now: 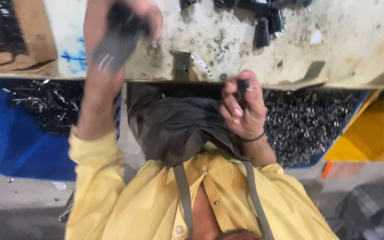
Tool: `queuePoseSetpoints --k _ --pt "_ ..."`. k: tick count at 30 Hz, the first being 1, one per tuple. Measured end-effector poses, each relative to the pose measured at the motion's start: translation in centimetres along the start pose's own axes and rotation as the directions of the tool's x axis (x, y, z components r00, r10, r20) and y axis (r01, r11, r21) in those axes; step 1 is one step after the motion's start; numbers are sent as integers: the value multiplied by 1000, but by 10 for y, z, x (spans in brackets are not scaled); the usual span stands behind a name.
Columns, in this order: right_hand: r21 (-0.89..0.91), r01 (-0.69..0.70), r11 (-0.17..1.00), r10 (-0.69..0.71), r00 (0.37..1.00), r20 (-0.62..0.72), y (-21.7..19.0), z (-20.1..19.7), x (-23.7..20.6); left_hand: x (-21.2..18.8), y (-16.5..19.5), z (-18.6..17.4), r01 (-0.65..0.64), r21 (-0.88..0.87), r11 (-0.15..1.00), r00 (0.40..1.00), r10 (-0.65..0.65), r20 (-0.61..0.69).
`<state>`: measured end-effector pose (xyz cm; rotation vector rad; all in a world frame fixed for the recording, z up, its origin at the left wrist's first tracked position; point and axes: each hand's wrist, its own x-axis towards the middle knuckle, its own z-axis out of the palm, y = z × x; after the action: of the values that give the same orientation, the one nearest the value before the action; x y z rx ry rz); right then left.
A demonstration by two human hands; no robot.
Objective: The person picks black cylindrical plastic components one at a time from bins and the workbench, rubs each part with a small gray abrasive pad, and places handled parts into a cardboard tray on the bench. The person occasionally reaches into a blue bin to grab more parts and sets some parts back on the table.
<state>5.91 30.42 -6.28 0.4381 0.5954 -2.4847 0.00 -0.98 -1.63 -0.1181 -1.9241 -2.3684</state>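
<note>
My left hand (127,20) is raised over the worn workbench (347,44) and closed on a dark grey, blurred object (114,46); I cannot make out what kind of thing it is. My right hand (241,109) is at the bench's front edge, with thumb and fingers pinching a small dark part (243,85). Both sleeves are yellow, and a dark apron (178,124) hangs below the bench edge between my arms.
Several black parts (265,22) lie at the back of the bench. Brown cardboard (30,35) sits at the left. Under the bench are a blue bin (18,142) with metal pieces, a bin of small dark parts (310,120), and a yellow container (372,133).
</note>
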Motion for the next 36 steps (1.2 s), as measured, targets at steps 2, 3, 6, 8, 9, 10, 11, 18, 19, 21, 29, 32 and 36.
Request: queuePoseSetpoints --k 2,3,6,8,9,10,11,18,19,21,29,32,36 --pt "-180 45 983 -40 999 29 0 3 2 -31 -10 25 96 -423 901 995 -101 10" --pt "-345 131 929 -105 990 91 0 7 4 -45 -17 35 54 -242 969 997 -37 74" --pt "-723 535 438 -314 844 434 -10 28 12 -74 -31 66 -40 241 970 983 -5 181" --pt "-702 712 16 -271 679 683 -17 43 19 -80 -31 80 -8 289 957 986 -41 164" --pt "-634 760 -146 -208 603 770 -22 49 22 -81 -29 83 8 298 954 986 -57 158" --pt "-535 790 -298 -133 521 843 -24 55 26 -81 -25 84 22 308 951 985 -73 154" --pt "-561 798 -222 -111 551 827 -24 60 28 -80 -23 84 -38 339 940 982 -27 185" --pt "-661 750 -19 80 660 747 -34 65 32 -69 -20 78 -207 468 859 896 -25 443" --pt "-681 731 -38 109 680 725 -35 61 30 -65 -17 78 -214 494 843 877 -56 477" --pt "-649 761 1 148 642 752 -33 49 33 -60 -3 74 -267 557 786 858 -70 510" --pt "-308 451 838 -540 767 -346 -39 17 27 -96 86 9 337 825 -454 622 -550 -557" --pt "-205 104 973 -114 993 -33 -39 21 26 -82 84 3 106 992 -63 994 -26 -108" --pt "-11 -237 971 235 951 202 -22 27 14 -18 25 2 -146 989 27 989 16 145"
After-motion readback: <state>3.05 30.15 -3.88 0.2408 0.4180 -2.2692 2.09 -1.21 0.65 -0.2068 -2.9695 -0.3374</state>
